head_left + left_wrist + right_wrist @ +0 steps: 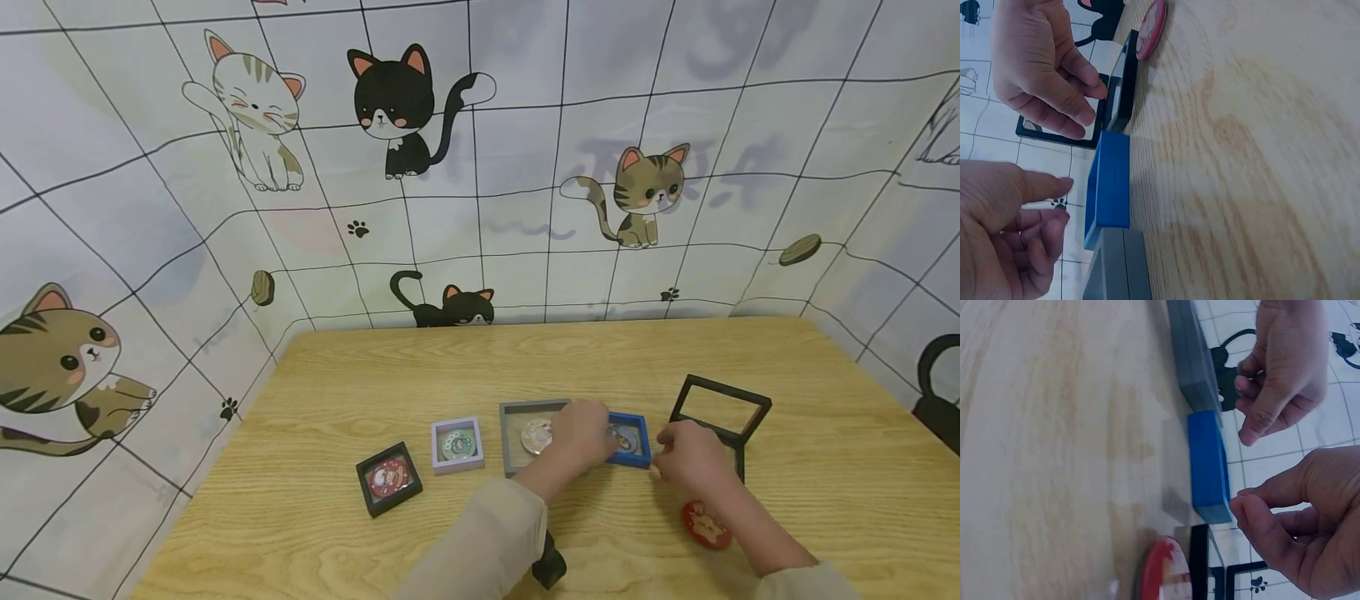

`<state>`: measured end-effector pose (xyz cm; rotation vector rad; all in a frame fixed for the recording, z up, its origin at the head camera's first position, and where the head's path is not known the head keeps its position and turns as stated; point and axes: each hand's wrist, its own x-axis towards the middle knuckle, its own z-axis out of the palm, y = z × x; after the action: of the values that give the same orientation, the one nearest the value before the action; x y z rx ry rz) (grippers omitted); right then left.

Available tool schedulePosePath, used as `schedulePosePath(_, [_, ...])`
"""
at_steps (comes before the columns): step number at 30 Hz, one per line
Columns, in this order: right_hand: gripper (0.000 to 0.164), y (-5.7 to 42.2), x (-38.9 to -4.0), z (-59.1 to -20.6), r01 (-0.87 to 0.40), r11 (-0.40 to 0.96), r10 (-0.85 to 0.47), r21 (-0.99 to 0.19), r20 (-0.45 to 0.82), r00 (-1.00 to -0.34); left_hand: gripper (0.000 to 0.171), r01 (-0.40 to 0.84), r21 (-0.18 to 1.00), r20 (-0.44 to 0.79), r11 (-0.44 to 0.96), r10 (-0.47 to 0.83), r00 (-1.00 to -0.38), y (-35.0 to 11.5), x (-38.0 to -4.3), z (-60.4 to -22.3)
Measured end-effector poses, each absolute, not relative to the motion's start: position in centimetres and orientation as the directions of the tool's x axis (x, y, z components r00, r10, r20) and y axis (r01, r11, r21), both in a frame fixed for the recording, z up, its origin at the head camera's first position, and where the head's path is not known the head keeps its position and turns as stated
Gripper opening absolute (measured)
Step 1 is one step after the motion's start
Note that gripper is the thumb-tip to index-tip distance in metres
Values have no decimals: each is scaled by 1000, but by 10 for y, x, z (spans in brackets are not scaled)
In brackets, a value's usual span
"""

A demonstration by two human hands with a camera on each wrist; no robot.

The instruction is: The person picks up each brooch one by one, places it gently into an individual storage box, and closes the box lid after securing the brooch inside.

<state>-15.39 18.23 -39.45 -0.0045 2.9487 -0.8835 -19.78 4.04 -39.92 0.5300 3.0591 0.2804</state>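
Observation:
A blue square display frame (643,450) with a round badge (625,438) inside sits on the table between my hands. My left hand (583,432) hovers over its left side and the right part of a grey frame (507,442), which also contains a round badge (534,435). In the left wrist view, that hand's thumb and index finger are apart, with nothing between them. Just right of the blue frame is my right hand (693,454), its fingers loosely bent and nothing seen in them. Behind it stands a black frame (723,387), its lid raised. A red badge (705,527) lies loose near my right forearm.
Further left on the wooden table (337,367) are a lilac frame (435,450) with a green badge and a small black frame (367,492) with a red badge. A cloth (517,167) printed with cats and grid lines rises behind the table.

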Motion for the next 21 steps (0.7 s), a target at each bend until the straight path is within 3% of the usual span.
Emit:
schedulePosePath(5, [33, 200, -144, -387, 25, 807, -22, -590, -72, -997, 53, 493, 331, 29, 805, 513, -858, 45, -187, -402])
schedulePosePath(9, [35, 216, -138, -386, 48, 822, -5, -568, -93, -996, 40, 514, 423, -28, 746, 578, -815, 55, -172, -404])
schedulePosePath(13, [30, 228, -129, -389, 75, 848, 16, -525, -115, -993, 24, 446, 451, -129, 773, 551, -824, 68, -158, -403])
schedulePosePath(21, [24, 241, -111, -406, 145, 843, 50, -519, -193, -980, 37, 398, 396, -150, 828, 486, -861, 79, -148, -409])
